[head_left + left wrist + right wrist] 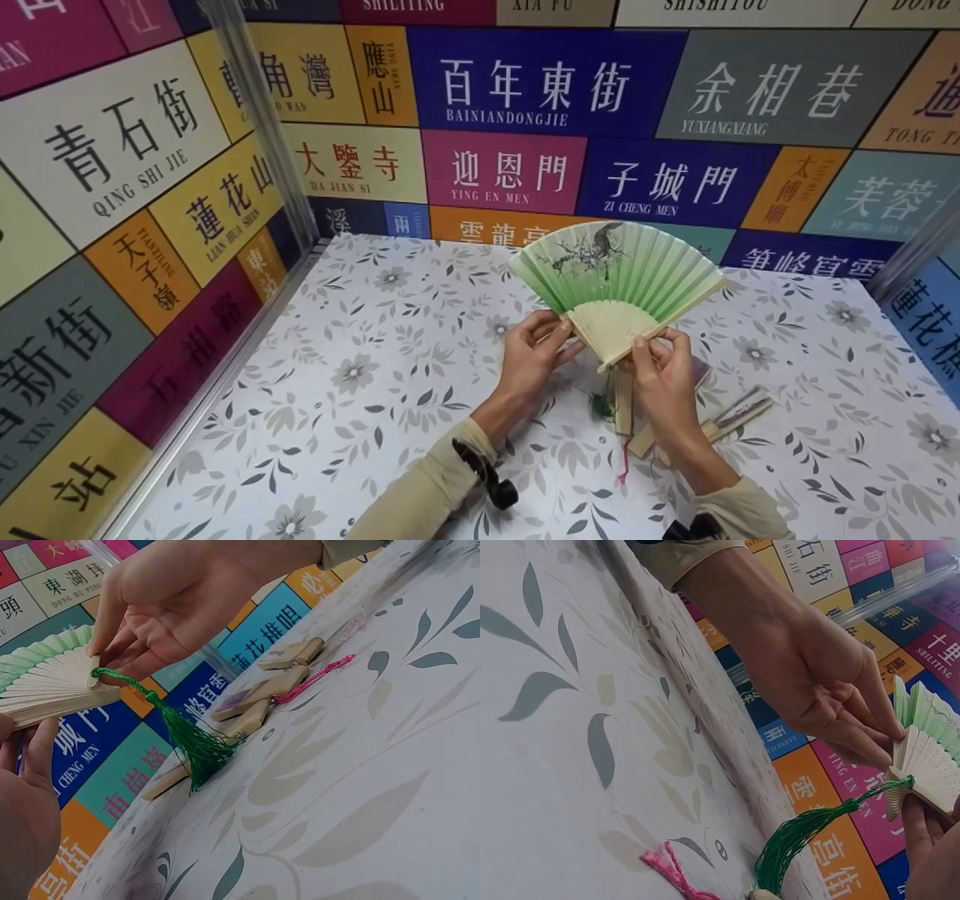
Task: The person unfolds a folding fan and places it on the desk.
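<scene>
Spread wide between both hands is a folding fan (660, 262), with green pleats, a painted blossom branch and pale ribs, its pivot end pointing down. My left hand (531, 356) pinches one outer rib between thumb and fingers. On the opposite outer rib, the thumb and curled fingers of my right hand (666, 375) grip close to the pivot. A green tassel (191, 739) hangs from the pivot by a braided cord. In the right wrist view, the left hand (817, 682) holds the guard edge while the right hand (934, 855) supports the ribs from beneath.
Several folded fans (739, 420) lie on the floral tablecloth (352, 375) below and beside the right hand, partly hidden by it. One has a pink tassel (623, 465). Panels with street names (547, 82) stand behind the table and along its left side.
</scene>
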The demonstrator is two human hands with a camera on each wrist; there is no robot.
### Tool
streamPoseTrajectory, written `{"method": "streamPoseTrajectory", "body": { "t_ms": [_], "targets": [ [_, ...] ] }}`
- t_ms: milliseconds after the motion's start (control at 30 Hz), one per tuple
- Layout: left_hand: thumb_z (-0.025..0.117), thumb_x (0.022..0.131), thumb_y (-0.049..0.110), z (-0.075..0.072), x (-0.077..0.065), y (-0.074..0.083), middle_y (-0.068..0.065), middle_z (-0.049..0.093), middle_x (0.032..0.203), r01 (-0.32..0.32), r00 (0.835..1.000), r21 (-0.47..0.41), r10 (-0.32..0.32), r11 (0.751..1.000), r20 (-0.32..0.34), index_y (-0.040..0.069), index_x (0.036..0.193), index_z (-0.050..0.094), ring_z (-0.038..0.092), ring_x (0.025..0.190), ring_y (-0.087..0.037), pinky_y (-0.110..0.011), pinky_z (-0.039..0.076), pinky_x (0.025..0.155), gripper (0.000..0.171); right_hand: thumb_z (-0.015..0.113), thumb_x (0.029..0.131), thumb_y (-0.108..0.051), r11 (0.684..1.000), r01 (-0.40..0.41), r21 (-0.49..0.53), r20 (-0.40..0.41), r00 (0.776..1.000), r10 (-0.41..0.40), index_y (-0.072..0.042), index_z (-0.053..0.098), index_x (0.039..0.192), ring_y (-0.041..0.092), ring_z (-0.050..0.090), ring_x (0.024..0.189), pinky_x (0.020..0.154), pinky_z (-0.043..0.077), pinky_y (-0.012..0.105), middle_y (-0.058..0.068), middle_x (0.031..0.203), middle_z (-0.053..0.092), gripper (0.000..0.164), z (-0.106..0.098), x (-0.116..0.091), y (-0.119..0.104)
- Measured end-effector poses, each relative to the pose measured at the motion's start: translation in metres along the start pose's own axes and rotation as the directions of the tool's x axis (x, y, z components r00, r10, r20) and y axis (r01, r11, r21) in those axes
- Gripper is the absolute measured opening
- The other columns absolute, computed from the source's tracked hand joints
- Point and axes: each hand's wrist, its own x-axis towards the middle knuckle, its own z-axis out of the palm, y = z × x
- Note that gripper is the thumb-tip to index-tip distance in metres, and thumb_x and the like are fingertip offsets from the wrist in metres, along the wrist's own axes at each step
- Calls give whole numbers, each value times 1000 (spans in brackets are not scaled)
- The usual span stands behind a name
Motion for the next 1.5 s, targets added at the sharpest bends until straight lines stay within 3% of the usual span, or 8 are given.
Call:
{"method": "streamPoseTrajectory", "body": {
  "t_ms": [600, 1500],
  "targets": [
    [70, 94, 6, 2, 0, 0, -15, 70, 108, -6, 1000, -12, 6, 1000, -31, -5, 114, 62, 72, 99, -26, -44, 63, 91, 25, 44, 107, -15, 999, -3, 39, 10, 1000, 3, -2, 26, 133, 12, 70, 107, 96, 60, 26, 28, 139, 53, 34, 1, 1, 0],
    [67, 95, 6, 4, -1, -1, -12, 69, 105, -15, 999, -47, 14, 999, -29, -4, 113, 61, 70, 100, -23, -42, 63, 91, 21, 44, 107, -14, 999, -12, 47, -34, 999, 13, -8, 29, 130, 13, 69, 104, 91, 62, 25, 25, 135, 56, 28, 1, 0, 2]
  ]
}}
